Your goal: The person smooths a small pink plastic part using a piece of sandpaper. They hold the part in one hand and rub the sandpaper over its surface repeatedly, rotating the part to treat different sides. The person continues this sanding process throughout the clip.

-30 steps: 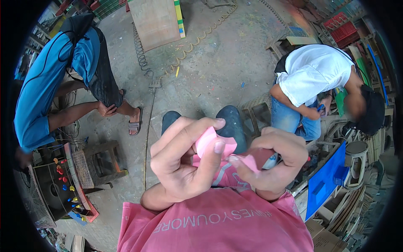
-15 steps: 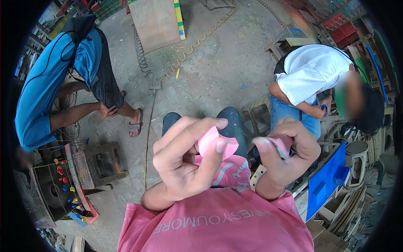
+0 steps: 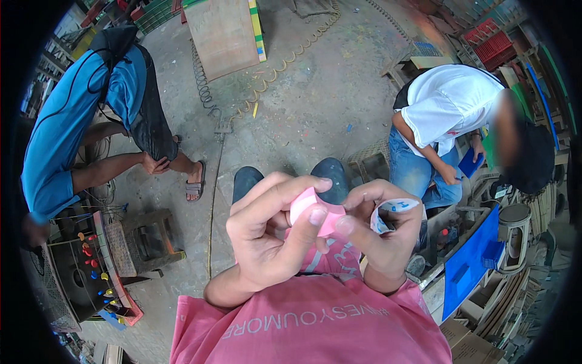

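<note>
A small pink block (image 3: 328,219) with a scooped, curved edge is pinched between the thumb and fingers of my left hand (image 3: 270,233), in front of my chest. Close against its right side, my right hand (image 3: 388,239) has its thumb and fingertips at the block's edge. Curled inside the right fingers is a piece of sandpaper (image 3: 397,206), its pale back with blue marks showing. Whether the sandpaper touches the block is hidden by the fingers.
A person in blue (image 3: 79,109) bends at the left beside a rack of coloured pieces (image 3: 100,273). At the right, a person in a white shirt (image 3: 451,100) holds a blue piece (image 3: 471,162). Blue panel (image 3: 467,267) lies nearby; a coiled hose (image 3: 291,57) crosses the floor.
My right hand has moved left, up to the pink block, and turned so the sandpaper's pale back shows. My left hand is nearly still. The person at right has lifted a blue piece.
</note>
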Demonstrator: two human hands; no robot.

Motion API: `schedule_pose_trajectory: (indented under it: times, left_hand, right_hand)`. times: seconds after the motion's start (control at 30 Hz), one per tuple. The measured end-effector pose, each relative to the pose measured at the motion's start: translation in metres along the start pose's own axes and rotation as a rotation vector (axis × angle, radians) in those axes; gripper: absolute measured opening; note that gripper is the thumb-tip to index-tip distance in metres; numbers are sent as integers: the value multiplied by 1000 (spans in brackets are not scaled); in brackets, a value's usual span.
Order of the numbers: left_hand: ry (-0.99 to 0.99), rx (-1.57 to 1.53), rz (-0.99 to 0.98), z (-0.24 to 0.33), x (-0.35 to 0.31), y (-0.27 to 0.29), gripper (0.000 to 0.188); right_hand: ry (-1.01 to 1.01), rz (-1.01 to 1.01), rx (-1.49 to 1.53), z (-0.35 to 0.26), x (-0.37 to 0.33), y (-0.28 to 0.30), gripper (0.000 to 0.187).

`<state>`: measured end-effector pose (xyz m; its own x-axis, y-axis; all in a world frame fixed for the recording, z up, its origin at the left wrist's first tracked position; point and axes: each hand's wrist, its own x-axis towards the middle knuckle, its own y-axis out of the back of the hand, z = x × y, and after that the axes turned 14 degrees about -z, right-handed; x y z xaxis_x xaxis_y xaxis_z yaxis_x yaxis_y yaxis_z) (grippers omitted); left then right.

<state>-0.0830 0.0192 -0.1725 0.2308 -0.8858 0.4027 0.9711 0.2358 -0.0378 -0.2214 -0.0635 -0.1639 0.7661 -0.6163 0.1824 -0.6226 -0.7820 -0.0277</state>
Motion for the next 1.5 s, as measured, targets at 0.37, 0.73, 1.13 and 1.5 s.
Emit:
schedule_pose_trajectory:
  times: [0.37,0.73,1.13,1.5]
  left_hand:
    - [-4,-39,14,-6,-1,0,23]
    - [-18,-107,-75,-8,4,8,25]
    - [128,-463,-155,-16,-5,19,25]
    - [66,-773,-309,-28,-4,17,43]
  right_hand:
    - [-32,0,98,-2,4,-4,15]
    - [129,55,-207,10,5,0,25]
    - [187,12,-259,9,10,12,29]
    - [79,-4,-16,-1,14,7,30]
